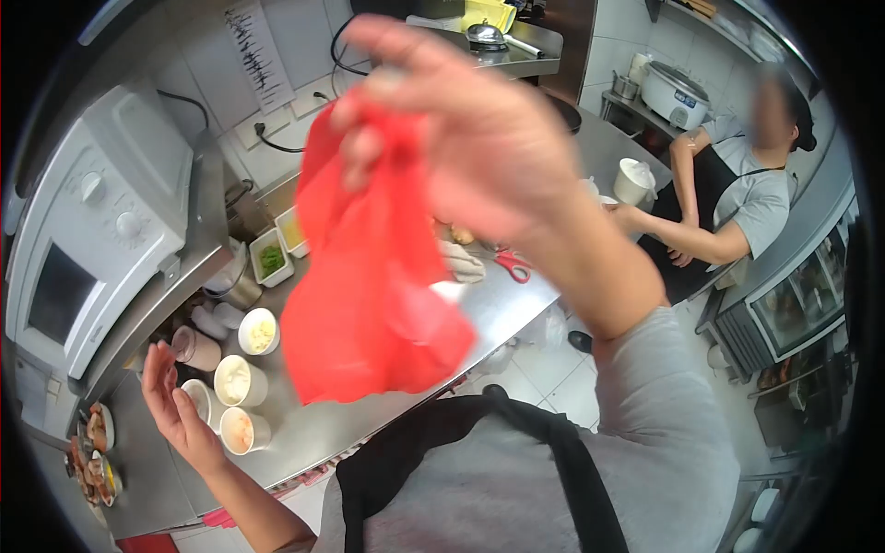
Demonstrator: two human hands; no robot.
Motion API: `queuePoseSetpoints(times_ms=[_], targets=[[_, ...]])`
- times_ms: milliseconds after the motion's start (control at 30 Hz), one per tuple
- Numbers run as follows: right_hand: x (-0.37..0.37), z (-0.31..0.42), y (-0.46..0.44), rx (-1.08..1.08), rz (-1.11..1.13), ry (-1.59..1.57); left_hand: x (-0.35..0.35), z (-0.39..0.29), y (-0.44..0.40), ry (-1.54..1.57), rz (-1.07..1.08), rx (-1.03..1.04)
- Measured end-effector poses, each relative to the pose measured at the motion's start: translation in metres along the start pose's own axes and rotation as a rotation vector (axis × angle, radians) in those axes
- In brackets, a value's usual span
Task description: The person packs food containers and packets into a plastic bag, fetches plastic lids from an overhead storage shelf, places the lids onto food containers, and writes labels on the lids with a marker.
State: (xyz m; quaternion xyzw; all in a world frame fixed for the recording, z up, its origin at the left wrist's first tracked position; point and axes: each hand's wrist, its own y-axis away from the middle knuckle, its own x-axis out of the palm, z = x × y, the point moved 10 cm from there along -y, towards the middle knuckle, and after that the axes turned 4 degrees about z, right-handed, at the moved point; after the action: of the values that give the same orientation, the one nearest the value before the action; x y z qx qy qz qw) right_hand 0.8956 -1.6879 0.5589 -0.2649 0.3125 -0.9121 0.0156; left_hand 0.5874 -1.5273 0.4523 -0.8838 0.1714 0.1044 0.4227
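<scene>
High in front of me, my right hand (pixel 470 129) grips a red plastic bag (pixel 369 304) by its gathered top, forefinger stretched out. The hand is blurred by motion, and the bag hangs down over the steel counter. My left hand (pixel 182 419) is open with its fingers up, beside several white cups of food. Nearest to it are a cup with pale orange contents (pixel 243 431) and a cup with white contents (pixel 240 382). A cup with yellowish bits (pixel 259 332) stands farther back. What the bag contains is hidden.
A white microwave (pixel 101 230) stands on a shelf at left. Red scissors (pixel 513 265) and a cloth (pixel 464 263) lie behind the bag. At right, a co-worker (pixel 728 194) has a hand near a white cup (pixel 632 181). A tub of chopped greens (pixel 270 261) sits by the wall.
</scene>
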Motion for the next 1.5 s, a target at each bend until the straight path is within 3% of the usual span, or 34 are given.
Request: queuePoseSetpoints(times_ms=[33,100,200,333,467,533,633,733,800,867,933,1033,1067,1100,1333,1500], targets=[[0.003,0.031,0.003,-0.021,-0.053,0.009,0.002,0.014,0.008,0.031,-0.007,-0.045],[-0.015,0.085,-0.003,-0.177,0.041,0.387,0.014,0.041,0.023,0.085,-0.015,-0.136],[-0.031,0.149,0.016,-0.127,0.087,0.207,0.040,0.067,0.043,0.180,-0.093,-0.265],[-0.108,0.253,0.022,-0.132,-0.267,0.341,0.091,0.072,0.054,0.227,-0.137,-0.338],[-0.246,0.375,0.001,-0.124,-0.431,0.518,0.153,0.054,0.043,0.236,-0.162,-0.383],[-0.303,0.399,-0.005,-0.120,-0.513,0.546,0.186,0.041,0.035,0.181,-0.141,-0.394],[-0.394,0.415,-0.014,-0.121,-0.679,0.577,0.227,0.027,0.032,0.073,-0.118,-0.441],[-0.505,0.411,-0.024,0.028,-0.787,0.547,0.251,0.016,0.039,-0.042,-0.088,-0.503],[-0.571,0.397,-0.022,0.002,-1.001,0.527,0.262,0.011,0.044,-0.118,-0.079,-0.551],[-0.675,0.409,-0.035,-0.063,-0.973,0.579,0.271,0.007,0.045,-0.158,-0.090,-0.607],[-0.760,0.391,-0.039,0.061,-1.074,0.467,0.281,0.002,0.045,-0.195,-0.090,-0.642],[-0.829,0.363,-0.054,-0.065,-0.939,0.445,0.297,-0.010,0.035,-0.267,-0.072,-0.664],[-0.838,0.345,-0.054,0.018,-0.967,0.402,0.303,-0.015,0.028,-0.301,-0.057,-0.667],[-0.897,0.342,-0.058,0.021,-0.891,0.361,0.308,-0.019,0.023,-0.321,-0.054,-0.654],[-0.925,0.311,-0.086,0.012,-0.877,0.319,0.318,-0.018,0.029,-0.340,-0.023,-0.706],[-0.797,0.321,-0.055,-0.146,-0.991,0.273,0.315,0.001,0.071,-0.303,-0.061,-0.791]])
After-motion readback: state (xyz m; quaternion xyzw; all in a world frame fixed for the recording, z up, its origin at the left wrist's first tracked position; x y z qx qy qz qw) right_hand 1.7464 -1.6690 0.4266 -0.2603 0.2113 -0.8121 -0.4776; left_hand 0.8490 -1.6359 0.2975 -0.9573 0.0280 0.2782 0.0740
